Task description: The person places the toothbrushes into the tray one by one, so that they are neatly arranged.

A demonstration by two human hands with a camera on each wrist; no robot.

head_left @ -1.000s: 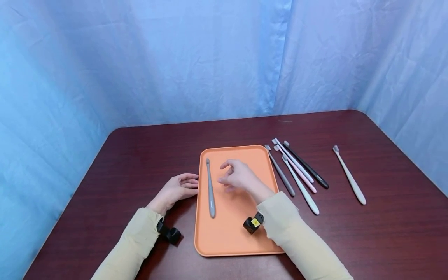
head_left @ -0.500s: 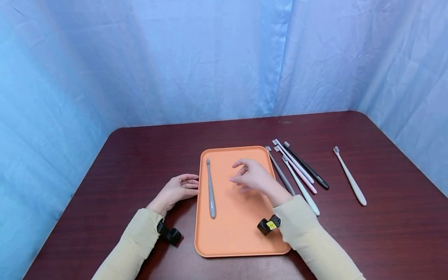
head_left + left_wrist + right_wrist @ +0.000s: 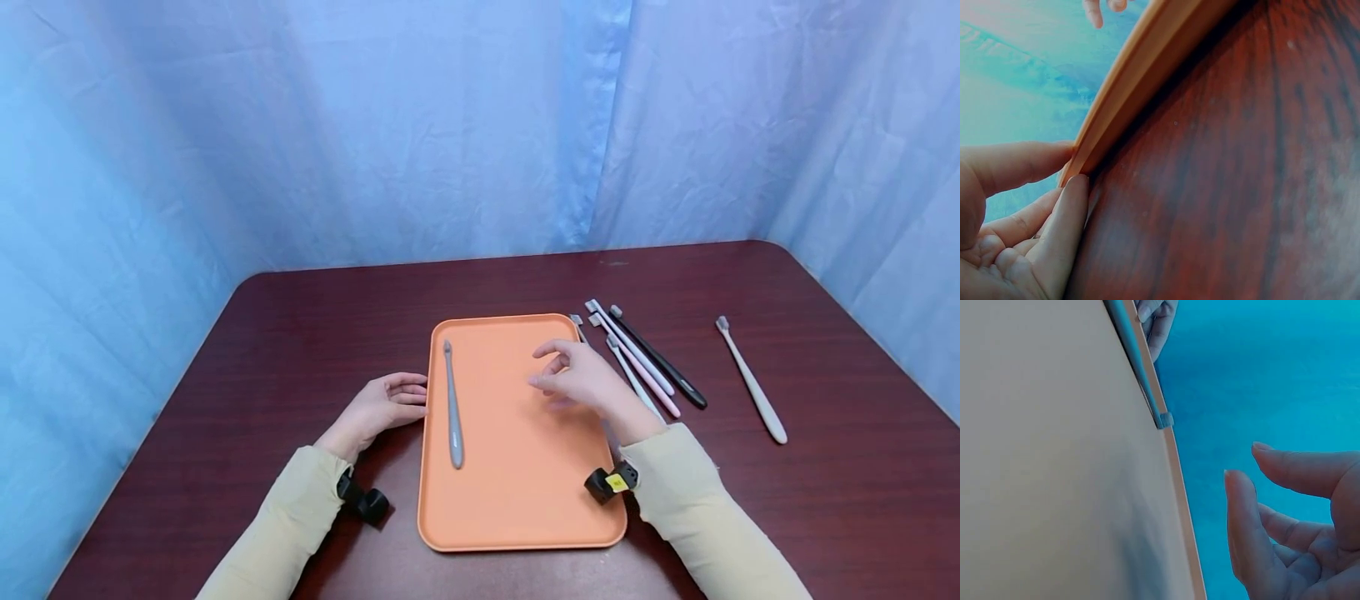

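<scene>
An orange tray (image 3: pixel 517 508) lies on the dark red table. A grey toothbrush (image 3: pixel 452 408) lies lengthwise in its left part, also in the right wrist view (image 3: pixel 1141 369). My left hand (image 3: pixel 412 396) rests on the table, its fingertips (image 3: pixel 1069 212) touching the tray's left rim (image 3: pixel 1129 81). My right hand (image 3: pixel 551 367) hovers over the tray's right part with loosely bent fingers (image 3: pixel 1272 506) and holds nothing. Just right of it lie several toothbrushes, among them a pink one (image 3: pixel 648 375) and a black one (image 3: pixel 663 362). A grey one (image 3: pixel 576 320) is mostly hidden behind the hand.
A cream toothbrush (image 3: pixel 752 383) lies apart at the right. Blue curtains (image 3: pixel 450 125) close off the back and both sides of the table (image 3: pixel 300 333). Small black cameras sit on both wrists.
My right hand has moved rightward over the tray, from its middle to its right edge, and now covers the grey toothbrush beside the tray. The left hand and the tray stay still.
</scene>
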